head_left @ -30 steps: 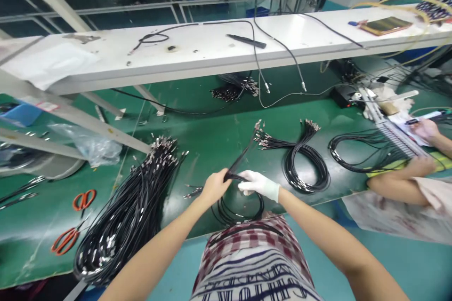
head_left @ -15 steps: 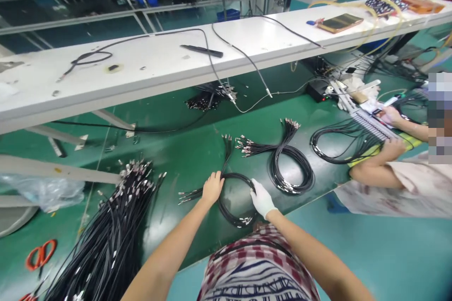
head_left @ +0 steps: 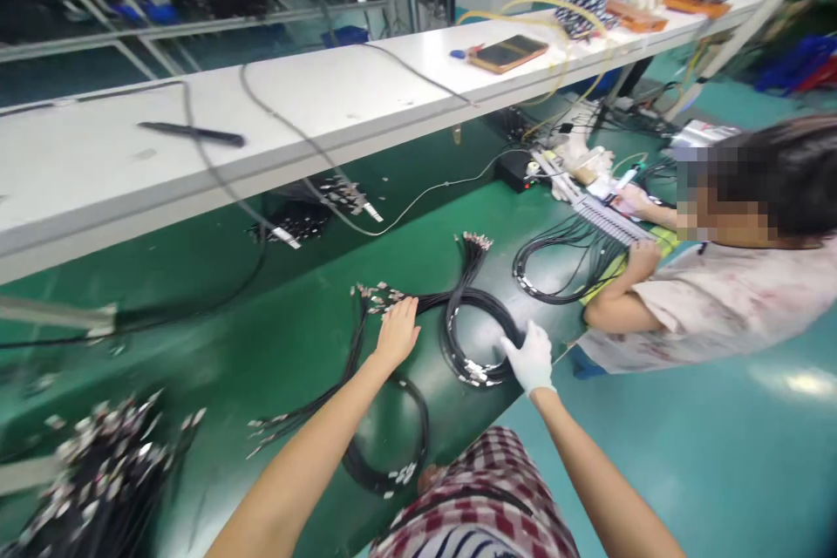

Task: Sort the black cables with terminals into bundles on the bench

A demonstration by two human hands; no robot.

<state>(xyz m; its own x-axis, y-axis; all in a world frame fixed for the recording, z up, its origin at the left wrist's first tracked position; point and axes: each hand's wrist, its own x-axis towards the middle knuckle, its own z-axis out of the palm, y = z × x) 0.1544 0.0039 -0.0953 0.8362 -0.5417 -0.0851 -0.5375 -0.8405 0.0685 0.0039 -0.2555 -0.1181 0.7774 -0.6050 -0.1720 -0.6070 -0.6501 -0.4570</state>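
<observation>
Between my hands lies a looped bundle of black cables (head_left: 453, 340) with metal-tipped ends and white tags, on the green bench top (head_left: 307, 296). My bare left hand (head_left: 398, 336) is over the bundle's left strands, fingers stretched out. My right hand (head_left: 531, 357), in a white glove, is at the loop's right edge with thumb and fingers apart. Whether either palm presses on the cables is hidden. A smaller coil of black cables (head_left: 424, 418) rests below my left hand, partly behind my forearm.
A large pile of black cables (head_left: 98, 471) lies at lower left. Another cable coil (head_left: 523, 266) is to the right, beside a co-worker (head_left: 712, 305) whose hands are at a slotted grey strip (head_left: 608, 218). A white shelf (head_left: 314, 135) crosses above the bench, holding a phone (head_left: 508, 52).
Both hands have left the smaller coil and moved right to the larger looped bundle. My view has turned right, showing more of the co-worker.
</observation>
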